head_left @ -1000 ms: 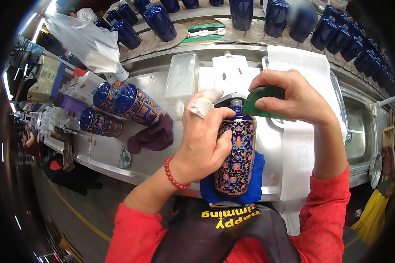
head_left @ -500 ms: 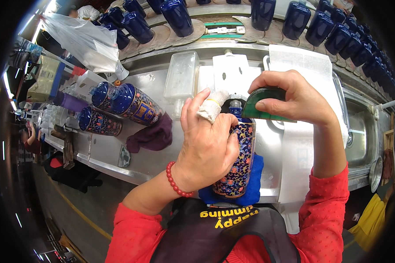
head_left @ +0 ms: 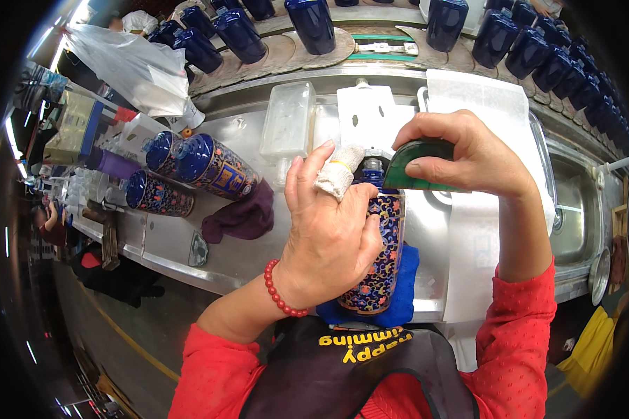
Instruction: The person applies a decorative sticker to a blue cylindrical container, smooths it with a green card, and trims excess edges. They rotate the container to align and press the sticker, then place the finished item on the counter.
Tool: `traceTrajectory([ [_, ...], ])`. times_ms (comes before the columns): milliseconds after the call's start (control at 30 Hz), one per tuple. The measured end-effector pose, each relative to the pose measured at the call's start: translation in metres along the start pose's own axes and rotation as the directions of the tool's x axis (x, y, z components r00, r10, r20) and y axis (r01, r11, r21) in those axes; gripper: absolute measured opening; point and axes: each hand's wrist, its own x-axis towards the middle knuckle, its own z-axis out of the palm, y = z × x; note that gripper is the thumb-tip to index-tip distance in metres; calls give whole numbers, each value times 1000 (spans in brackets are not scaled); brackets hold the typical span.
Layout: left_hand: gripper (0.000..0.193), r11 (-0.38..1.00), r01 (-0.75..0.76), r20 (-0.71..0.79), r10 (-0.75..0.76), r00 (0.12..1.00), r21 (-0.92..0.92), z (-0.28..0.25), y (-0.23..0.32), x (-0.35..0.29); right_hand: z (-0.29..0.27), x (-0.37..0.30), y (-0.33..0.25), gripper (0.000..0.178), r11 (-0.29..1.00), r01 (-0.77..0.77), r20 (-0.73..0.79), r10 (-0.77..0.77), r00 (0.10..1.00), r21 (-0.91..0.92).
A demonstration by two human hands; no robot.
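Observation:
A dark blue bottle (head_left: 386, 244) with a colourful floral pattern lies in front of me, its neck pointing away, on a blue cloth (head_left: 411, 272). My left hand (head_left: 332, 223) has its bent thumb and forefinger on the bottle's shoulder. Its other fingers stretch out, one wrapped in a white cloth finger cover (head_left: 334, 180). Between the thumb and fingers of my right hand (head_left: 461, 153) is a green half-round scraper (head_left: 426, 183), its straight edge by the bottle's shoulder. Whether that edge touches the bottle I cannot tell.
Three patterned bottles (head_left: 225, 171) stand at left beside a purple cloth (head_left: 241, 215). Beyond my hands are a clear plastic box (head_left: 287, 119) and white sheets (head_left: 476, 105). Plain blue bottles (head_left: 310, 28) ride a curved conveyor (head_left: 293, 56) at the back. A sink (head_left: 572, 202) is at right.
The plain blue bottles on the conveyor have shifted to the right. My hands, the scraper and the patterned bottle have barely moved.

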Motion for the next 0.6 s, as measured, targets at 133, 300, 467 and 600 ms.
traceTrajectory([
  [133, 30, 1000, 10, 5, -10, 1000, -3, 0, 2, 0, 1, 0, 1, 25, 999, 44, -10, -44, 999, -14],
  [300, 29, 1000, 15, -3, -15, 1000, -20, 1, 1, 1, -1, 3, 3, 28, 991, 126, 4, -126, 992, -46],
  [467, 28, 996, 44, -45, -47, 998, -82, 1, -4, 0, -4, 15, 1, 28, 979, 188, 42, -185, 982, -79],
  [600, 30, 991, 55, -67, -63, 996, -121, 2, -12, -4, -4, 25, -5, 28, 989, 123, 129, -112, 985, -85],
])
